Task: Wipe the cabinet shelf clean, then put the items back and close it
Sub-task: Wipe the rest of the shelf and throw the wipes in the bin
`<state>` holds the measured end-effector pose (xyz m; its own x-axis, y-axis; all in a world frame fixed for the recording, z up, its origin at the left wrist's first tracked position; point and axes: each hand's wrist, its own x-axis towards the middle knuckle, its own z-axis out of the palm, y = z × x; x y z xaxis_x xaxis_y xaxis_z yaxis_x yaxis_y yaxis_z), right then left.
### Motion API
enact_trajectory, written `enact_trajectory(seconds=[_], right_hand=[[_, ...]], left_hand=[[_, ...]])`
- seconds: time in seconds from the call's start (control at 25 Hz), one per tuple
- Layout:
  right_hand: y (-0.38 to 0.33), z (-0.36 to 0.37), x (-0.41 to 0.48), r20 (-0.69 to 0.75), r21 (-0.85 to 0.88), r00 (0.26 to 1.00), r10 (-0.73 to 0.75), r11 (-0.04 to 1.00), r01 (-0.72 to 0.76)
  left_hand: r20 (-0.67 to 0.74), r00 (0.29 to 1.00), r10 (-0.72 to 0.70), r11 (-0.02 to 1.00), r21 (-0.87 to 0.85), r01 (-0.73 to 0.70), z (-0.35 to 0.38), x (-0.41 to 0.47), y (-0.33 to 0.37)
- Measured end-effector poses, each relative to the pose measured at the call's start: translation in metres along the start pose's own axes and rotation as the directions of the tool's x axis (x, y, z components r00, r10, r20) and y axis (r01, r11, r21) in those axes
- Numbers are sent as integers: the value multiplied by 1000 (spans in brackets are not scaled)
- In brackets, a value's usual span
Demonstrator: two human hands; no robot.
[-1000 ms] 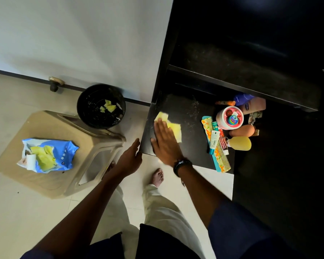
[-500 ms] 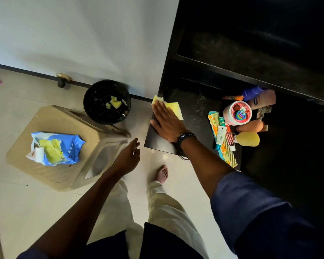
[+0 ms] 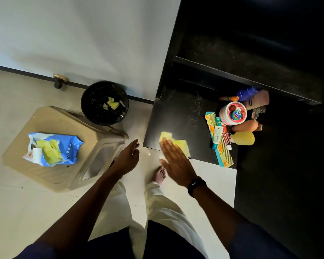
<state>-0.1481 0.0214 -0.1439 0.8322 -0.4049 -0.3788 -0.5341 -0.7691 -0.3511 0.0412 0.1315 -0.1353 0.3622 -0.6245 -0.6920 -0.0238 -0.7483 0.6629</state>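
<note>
The right hand [image 3: 176, 165] is pressed flat, fingers straight, on the yellow wipe [image 3: 182, 146] at the shelf's [image 3: 176, 116] front edge. Even pressure should be applied, and the speckled dust [image 3: 196, 105] toward the shelf's back reached.

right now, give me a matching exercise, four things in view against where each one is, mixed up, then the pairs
Things
1. yellow cloth
2. wipes pack
3. black bin
4. floral comb

Places
a. on the beige stool
b. on the shelf beside the tubes
c. under the right hand
d. on the floor by the wall

Pairs: 1-c, 2-a, 3-d, 4-b
</note>
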Motion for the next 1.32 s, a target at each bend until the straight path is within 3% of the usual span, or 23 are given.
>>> enact_trajectory(seconds=[0.12, 0.2, 0.36, 0.52, 0.72, 0.96, 1.08, 1.2, 1.32], right_hand=[[20, -26, 39, -61, 77, 975, 215, 975, -210], [13, -41, 80, -44, 115, 962, 269, 958, -262], [-37, -31, 118, -4, 209, 982, 191, 960, -186], [-58, 3, 55, -88, 166, 991, 100, 982, -85], [-14, 15, -22, -101, 182, 951, 292, 945, -271], [29, -45, 47, -150, 301, 863, 482, 854, -425], [28, -63, 59, -90, 383, 890, 447, 840, -383], [16, -41, 29, -147, 313, 930, 336, 908, -278], [7, 2, -17, -207, 221, 900, 384, 914, -339]], left_hand=[[-34, 999, 21, 1000, 13, -21, -3, 3, 7], [-41, 999, 21, 1000, 2, -21, -3, 3, 10], [-70, 997, 21, 1000, 14, -20, -1, 8, 7], [-123, 990, 70, 989, 137, -53, 8, 10, 13], [-122, 955, 270, 907, 366, -210, 31, 11, 31], [-17, 940, 342, 734, 629, -256, 37, 19, 33], [59, 921, 386, 636, 706, -312, 35, 24, 32], [66, 942, 330, 670, 686, -282, 36, 27, 31], [69, 932, 357, 670, 676, -307, 37, 30, 32]])
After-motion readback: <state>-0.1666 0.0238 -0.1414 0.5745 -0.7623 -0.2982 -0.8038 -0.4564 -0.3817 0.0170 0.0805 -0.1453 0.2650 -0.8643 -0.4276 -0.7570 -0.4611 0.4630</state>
